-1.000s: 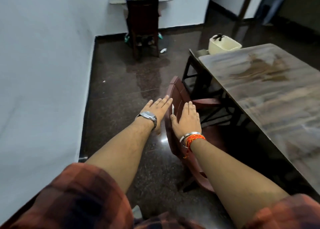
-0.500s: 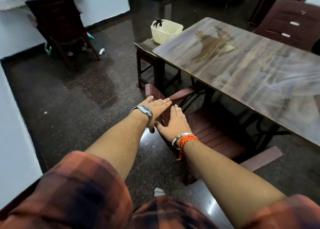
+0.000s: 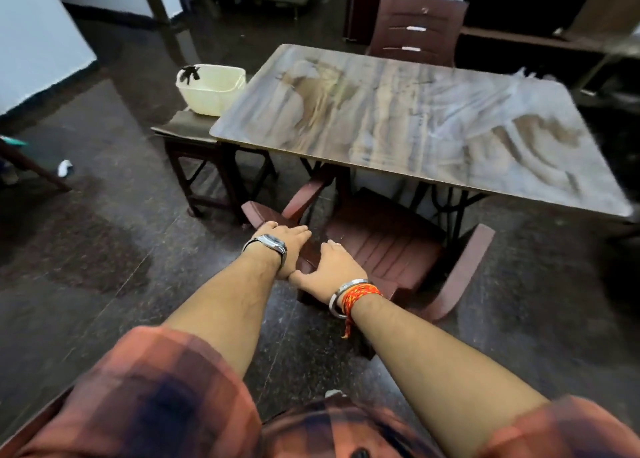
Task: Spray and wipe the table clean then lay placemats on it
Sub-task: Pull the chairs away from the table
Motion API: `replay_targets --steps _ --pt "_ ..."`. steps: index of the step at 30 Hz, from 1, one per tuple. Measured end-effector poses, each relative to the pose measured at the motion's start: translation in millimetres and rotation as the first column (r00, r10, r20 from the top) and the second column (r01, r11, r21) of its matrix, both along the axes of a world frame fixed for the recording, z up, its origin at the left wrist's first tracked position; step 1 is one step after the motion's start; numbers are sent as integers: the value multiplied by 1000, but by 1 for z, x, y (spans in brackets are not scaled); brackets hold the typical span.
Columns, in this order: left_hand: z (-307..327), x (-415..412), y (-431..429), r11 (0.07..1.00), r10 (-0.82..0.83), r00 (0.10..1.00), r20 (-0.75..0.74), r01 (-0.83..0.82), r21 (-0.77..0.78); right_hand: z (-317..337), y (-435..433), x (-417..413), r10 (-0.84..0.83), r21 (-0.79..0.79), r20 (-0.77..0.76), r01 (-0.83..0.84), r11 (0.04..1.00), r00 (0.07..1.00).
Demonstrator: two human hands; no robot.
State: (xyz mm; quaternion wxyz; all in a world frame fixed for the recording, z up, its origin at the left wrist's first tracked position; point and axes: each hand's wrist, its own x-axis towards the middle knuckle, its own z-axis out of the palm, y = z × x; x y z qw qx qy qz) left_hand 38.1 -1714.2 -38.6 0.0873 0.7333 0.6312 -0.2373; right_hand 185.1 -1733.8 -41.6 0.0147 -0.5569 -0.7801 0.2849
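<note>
The wood-grain table (image 3: 398, 118) stands ahead of me with a bare, streaky top. No spray, cloth or placemat is in view. A maroon plastic chair (image 3: 384, 246) is tucked partly under the table's near edge. My left hand (image 3: 282, 246), with a wristwatch, lies over the top of the chair's backrest and grips it. My right hand (image 3: 332, 270), with a bangle and orange thread, curls its fingers over the same backrest just to the right.
A cream plastic basket (image 3: 211, 88) sits on a dark wooden stool (image 3: 187, 135) at the table's left end. Another maroon chair (image 3: 415, 28) stands at the far side. A small white scrap (image 3: 64, 167) lies on the dark polished floor at left.
The view has swung from the white wall round to face the table. Both hands have stayed on the chair's backrest, and the right hand's fingers now curl over it.
</note>
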Motion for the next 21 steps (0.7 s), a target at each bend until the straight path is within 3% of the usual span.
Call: replay_targets --steps 5,12,21 --pt "-3 -1 -8 990 -120 993 8 119 77 4 -26 -4 -92 48 240 83 995 966" --pt "-6 -15 -25 964 -260 963 71 254 76 8 -49 -5 -222 116 301 195 974 927" --pt "-18 -16 -60 927 -360 923 136 338 160 -3 -77 0 -192 134 406 149 980 894"
